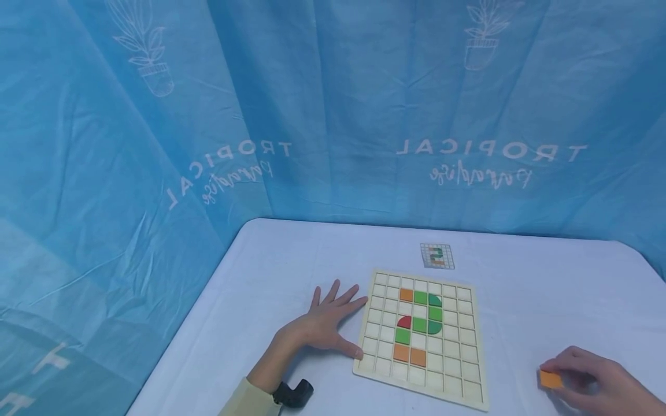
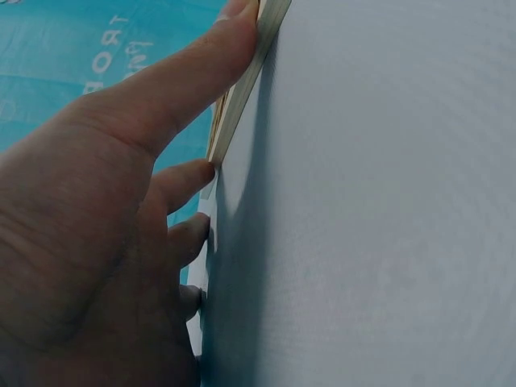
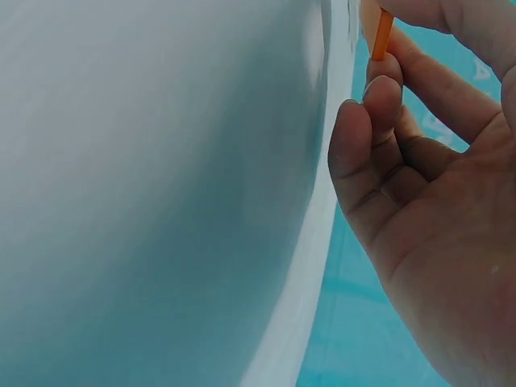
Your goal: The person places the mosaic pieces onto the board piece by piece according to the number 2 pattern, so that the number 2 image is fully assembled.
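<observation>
A pale wooden grid board (image 1: 458, 364) lies on the table, with orange, green and red tiles (image 1: 420, 325) set in its squares in a curved figure. My left hand (image 1: 328, 323) rests at the board's left side, fingers spread; its thumb (image 2: 201, 60) lies on the board's edge and the index fingertip reaches that same edge. To the right of the board, my right hand (image 1: 590, 375) pinches an orange square tile (image 1: 550, 379) between thumb and fingers. In the right wrist view the tile (image 3: 383, 36) shows edge-on, the other fingers curling in below it.
Behind the board lies a small card (image 1: 437, 256) printed with a grid and a similar coloured figure. A white cloth covers the table (image 1: 312, 248). Blue printed curtains (image 1: 354, 104) hang along its back and left. A black wrist camera (image 1: 295, 394) sits on the left wrist.
</observation>
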Action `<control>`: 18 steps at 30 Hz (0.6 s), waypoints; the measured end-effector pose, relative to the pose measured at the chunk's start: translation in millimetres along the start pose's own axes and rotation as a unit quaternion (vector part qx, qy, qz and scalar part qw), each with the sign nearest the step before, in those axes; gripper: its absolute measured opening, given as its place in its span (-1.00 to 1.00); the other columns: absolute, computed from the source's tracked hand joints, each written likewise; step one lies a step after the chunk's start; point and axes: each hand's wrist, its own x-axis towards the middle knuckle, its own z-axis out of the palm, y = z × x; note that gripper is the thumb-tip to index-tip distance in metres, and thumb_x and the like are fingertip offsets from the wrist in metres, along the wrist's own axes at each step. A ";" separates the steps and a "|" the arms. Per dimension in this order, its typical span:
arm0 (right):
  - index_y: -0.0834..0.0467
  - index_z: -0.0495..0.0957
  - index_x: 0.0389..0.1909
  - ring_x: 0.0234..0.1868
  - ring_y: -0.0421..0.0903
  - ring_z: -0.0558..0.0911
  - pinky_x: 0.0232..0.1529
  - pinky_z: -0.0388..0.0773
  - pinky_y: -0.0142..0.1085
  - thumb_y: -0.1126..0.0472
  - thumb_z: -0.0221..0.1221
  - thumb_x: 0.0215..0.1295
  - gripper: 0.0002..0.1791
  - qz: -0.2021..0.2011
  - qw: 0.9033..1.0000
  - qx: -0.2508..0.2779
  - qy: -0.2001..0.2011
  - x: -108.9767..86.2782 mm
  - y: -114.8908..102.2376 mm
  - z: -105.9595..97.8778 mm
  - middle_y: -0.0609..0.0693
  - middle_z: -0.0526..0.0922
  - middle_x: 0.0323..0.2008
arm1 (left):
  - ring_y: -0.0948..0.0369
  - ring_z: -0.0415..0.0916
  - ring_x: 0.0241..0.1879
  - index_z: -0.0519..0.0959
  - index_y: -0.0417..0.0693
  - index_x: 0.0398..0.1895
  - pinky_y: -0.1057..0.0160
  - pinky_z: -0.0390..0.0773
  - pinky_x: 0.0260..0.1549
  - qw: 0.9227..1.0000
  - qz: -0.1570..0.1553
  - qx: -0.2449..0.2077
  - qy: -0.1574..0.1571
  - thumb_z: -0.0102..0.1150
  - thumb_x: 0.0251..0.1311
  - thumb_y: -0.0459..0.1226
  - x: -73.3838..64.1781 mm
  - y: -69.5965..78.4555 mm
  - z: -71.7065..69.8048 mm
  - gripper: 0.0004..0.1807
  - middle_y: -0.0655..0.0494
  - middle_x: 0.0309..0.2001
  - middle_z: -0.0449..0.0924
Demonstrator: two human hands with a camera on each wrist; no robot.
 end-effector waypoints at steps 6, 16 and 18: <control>-0.03 0.66 -0.12 -0.36 -0.29 0.43 -0.38 0.47 -0.39 0.03 0.38 0.05 -0.66 -0.022 1.000 0.004 -0.002 3.7 -14.5 -1.5 -0.17 0.56 -0.20 | 0.03 -0.56 0.47 0.01 0.43 0.51 -0.26 -0.52 0.27 1.000 -0.004 0.001 -0.003 0.20 -0.32 0.51 0.4 0.5 0.1 0.21 0.28 0.53 -0.25; 0.01 0.64 -0.10 -0.38 -0.33 0.41 -0.43 0.42 -0.41 0.00 0.34 0.14 -0.68 -0.114 0.993 0.035 0.001 6.2 -27.9 -3.1 -0.14 0.56 -0.21 | 0.03 -0.57 0.46 0.00 0.44 0.51 -0.27 -0.53 0.26 1.000 -0.002 0.001 -0.002 0.19 -0.32 0.51 0.2 -1.4 0.6 0.21 0.28 0.53 -0.26; 0.01 0.63 -0.10 -0.38 -0.32 0.41 -0.43 0.42 -0.41 0.00 0.34 0.15 -0.68 -0.125 0.991 0.037 0.008 7.6 -30.2 -2.0 -0.15 0.56 -0.22 | 0.02 -0.57 0.47 0.01 0.44 0.51 -0.27 -0.53 0.26 1.000 -0.001 0.001 0.000 0.19 -0.32 0.51 0.0 -1.1 0.6 0.21 0.28 0.53 -0.25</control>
